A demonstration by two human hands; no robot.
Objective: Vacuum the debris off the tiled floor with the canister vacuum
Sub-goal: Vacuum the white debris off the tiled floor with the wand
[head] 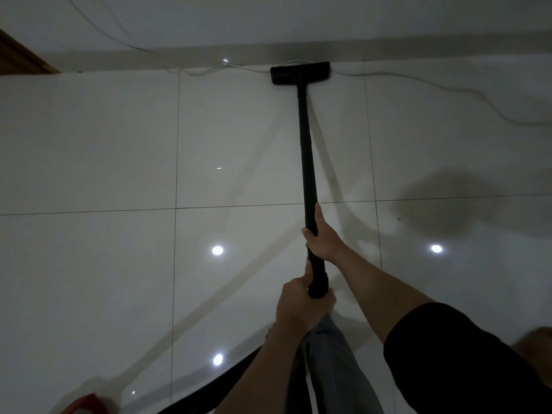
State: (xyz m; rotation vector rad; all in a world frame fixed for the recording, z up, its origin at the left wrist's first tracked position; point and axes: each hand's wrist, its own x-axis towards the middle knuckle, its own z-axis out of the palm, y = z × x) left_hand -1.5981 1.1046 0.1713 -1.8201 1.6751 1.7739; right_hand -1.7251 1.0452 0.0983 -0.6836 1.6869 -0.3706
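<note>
A long black vacuum wand [306, 150] stretches away from me over glossy white floor tiles [89, 138]. Its flat black floor head [300, 73] lies at the base of the far wall, on top of a thin white cable [418, 80]. My right hand [321, 234] grips the wand partway up. My left hand [298, 306] grips its near end, where the black hose [209, 392] leaves toward the lower left. A few tiny dark specks [399, 219] lie on the tiles at the right.
The white cable runs along the grey skirting [418, 44] and loops off to the right. A wooden door frame [21, 58] stands at the far left. A red object [83, 404] shows at the bottom left edge. My grey trouser leg [334, 366] is below my hands.
</note>
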